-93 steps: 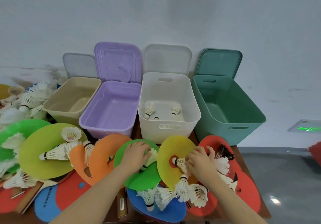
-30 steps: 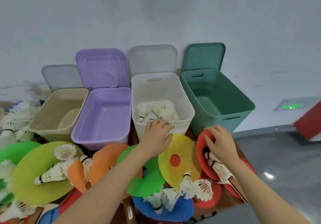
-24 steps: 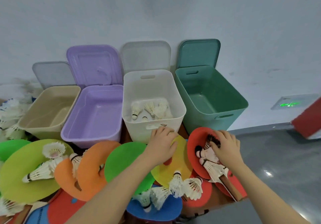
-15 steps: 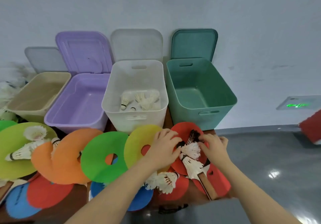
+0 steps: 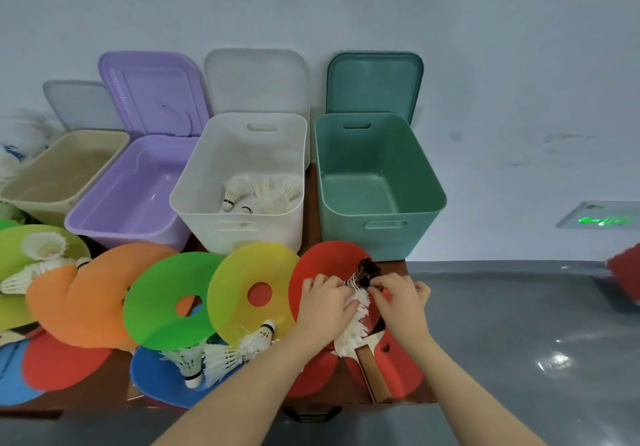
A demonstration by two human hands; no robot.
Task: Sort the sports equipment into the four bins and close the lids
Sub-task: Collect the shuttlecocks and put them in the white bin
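Four open bins stand in a row against the wall: beige (image 5: pixel 62 172), purple (image 5: pixel 131 199), white (image 5: pixel 242 154) holding several shuttlecocks (image 5: pixel 263 192), and green (image 5: pixel 377 175), which is empty. Flat coloured discs overlap along the table front: orange (image 5: pixel 86 300), green (image 5: pixel 166 303), yellow (image 5: pixel 249 289), red (image 5: pixel 325 265). Both hands meet over the red disc. My left hand (image 5: pixel 325 307) closes on white shuttlecocks (image 5: pixel 360 303). My right hand (image 5: pixel 398 296) pinches a black-feathered shuttlecock (image 5: pixel 365 269). A paddle with a wooden handle (image 5: pixel 374 373) lies under them.
More shuttlecocks (image 5: pixel 207 359) lie on a blue disc (image 5: pixel 162 383) at the front. Others rest on a lime disc (image 5: pixel 38 248) at the left. Four lids lean on the wall behind the bins. The table's right edge (image 5: pixel 415 400) borders grey floor.
My left hand came back from the white bin's front and moved right onto the red disc. My right hand slid in to meet it over the shuttlecocks. The view shifted right.
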